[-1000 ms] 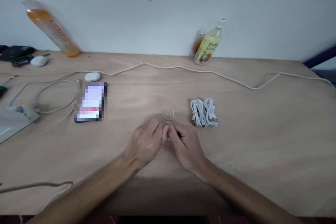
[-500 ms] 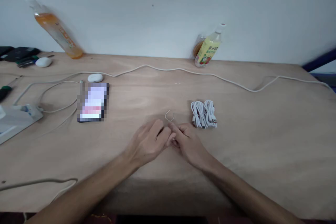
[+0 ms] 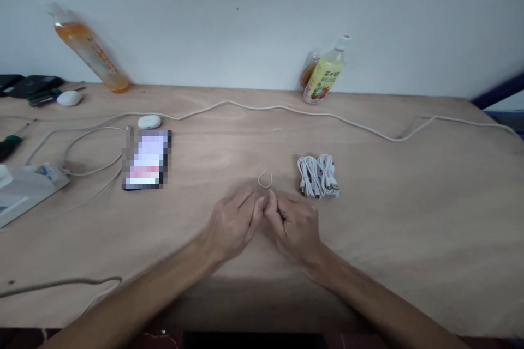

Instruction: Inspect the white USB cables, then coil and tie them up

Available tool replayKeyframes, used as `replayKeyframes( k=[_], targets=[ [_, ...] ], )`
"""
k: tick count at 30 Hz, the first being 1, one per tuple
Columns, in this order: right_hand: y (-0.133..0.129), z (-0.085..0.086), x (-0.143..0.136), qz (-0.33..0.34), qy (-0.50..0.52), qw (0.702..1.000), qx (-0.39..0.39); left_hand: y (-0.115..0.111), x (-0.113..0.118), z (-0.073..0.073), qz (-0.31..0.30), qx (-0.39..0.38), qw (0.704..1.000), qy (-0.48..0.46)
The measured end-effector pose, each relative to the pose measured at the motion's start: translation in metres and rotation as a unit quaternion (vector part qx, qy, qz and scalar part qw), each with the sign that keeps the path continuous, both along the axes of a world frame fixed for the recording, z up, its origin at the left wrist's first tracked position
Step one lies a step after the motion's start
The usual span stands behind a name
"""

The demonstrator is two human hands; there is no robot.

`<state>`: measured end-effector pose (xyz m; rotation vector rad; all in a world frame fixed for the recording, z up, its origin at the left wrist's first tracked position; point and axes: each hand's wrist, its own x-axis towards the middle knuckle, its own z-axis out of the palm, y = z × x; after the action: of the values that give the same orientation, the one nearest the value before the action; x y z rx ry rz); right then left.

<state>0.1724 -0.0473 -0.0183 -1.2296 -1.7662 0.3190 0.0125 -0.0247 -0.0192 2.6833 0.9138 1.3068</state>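
Note:
My left hand [image 3: 233, 223] and my right hand [image 3: 295, 223] meet low over the wooden table, thumbs and fingertips pressed together. Both are closed, and whatever lies between the fingers is hidden. Just beyond the fingertips, a thin white bent tie [image 3: 265, 186] lies on the tabletop in an open loop. To the right of my right hand sit bundled white charging cables [image 3: 317, 175], coiled side by side, with their plugs toward me.
A long white cord [image 3: 282, 108] crosses the table behind. At left are a phone [image 3: 147, 158], a white earbud case [image 3: 149, 121], a power strip [image 3: 33, 188] and a screwdriver [image 3: 10, 144]. An orange drink bottle [image 3: 90, 54] and a yellow-labelled bottle [image 3: 325, 73] stand against the wall.
My hands have shifted from overlapping fingers to thumbs side by side, and my right hand has curled more tightly. The tie and the cable bundles stay where they were.

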Motion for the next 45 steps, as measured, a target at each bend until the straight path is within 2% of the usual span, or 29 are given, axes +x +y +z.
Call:
replayKeyframes(
  k=[3,7,11,15,17,18,22,24,26,28,32,36,39,42,45],
  targets=[
    [0.001,0.006,0.001,0.001,0.055,0.992,-0.117,0.004,-0.002,0.002,0.02,0.085,0.995,0.042],
    [0.004,0.011,0.003,0.05,0.131,0.957,-0.254,0.007,-0.003,0.007,0.024,0.122,0.991,0.055],
    [0.007,0.011,0.006,0.084,0.18,0.924,-0.327,0.01,-0.004,0.01,0.039,0.174,0.982,0.068],
    [0.007,0.008,0.006,0.11,0.205,0.898,-0.373,0.012,-0.006,0.01,0.034,0.17,0.979,0.109],
    [0.006,0.007,0.004,0.126,0.199,0.9,-0.367,0.013,-0.006,0.009,0.03,0.156,0.981,0.115],
    [0.005,0.007,0.004,0.123,0.188,0.911,-0.345,0.013,-0.005,0.008,0.034,0.148,0.982,0.112],
    [0.002,0.002,0.002,0.046,0.07,0.986,-0.147,0.01,-0.001,0.002,0.063,0.085,0.992,0.069],
    [0.001,-0.002,0.001,0.021,0.012,0.999,-0.045,0.007,0.001,0.0,0.062,0.044,0.996,0.048],
    [0.0,-0.004,0.0,0.014,-0.008,1.0,0.005,0.005,0.001,-0.001,0.042,0.017,0.998,0.031],
    [0.0,-0.005,0.0,0.012,-0.001,1.0,-0.008,0.005,0.001,-0.001,0.021,0.017,0.999,0.018],
    [0.002,0.002,0.0,0.02,0.066,0.987,-0.148,0.007,-0.002,0.002,0.024,0.088,0.995,0.04],
    [0.007,0.007,0.004,0.086,0.16,0.945,-0.274,0.009,-0.003,0.008,0.044,0.126,0.99,0.046],
    [0.01,0.005,0.006,0.13,0.186,0.913,-0.338,0.009,-0.001,0.009,0.05,0.151,0.986,0.06],
    [0.009,0.003,0.005,0.136,0.168,0.913,-0.345,0.009,0.0,0.007,0.052,0.139,0.985,0.088],
    [0.006,0.0,0.003,0.088,0.113,0.962,-0.231,0.009,0.001,0.002,0.067,0.113,0.987,0.088]
  ],
)
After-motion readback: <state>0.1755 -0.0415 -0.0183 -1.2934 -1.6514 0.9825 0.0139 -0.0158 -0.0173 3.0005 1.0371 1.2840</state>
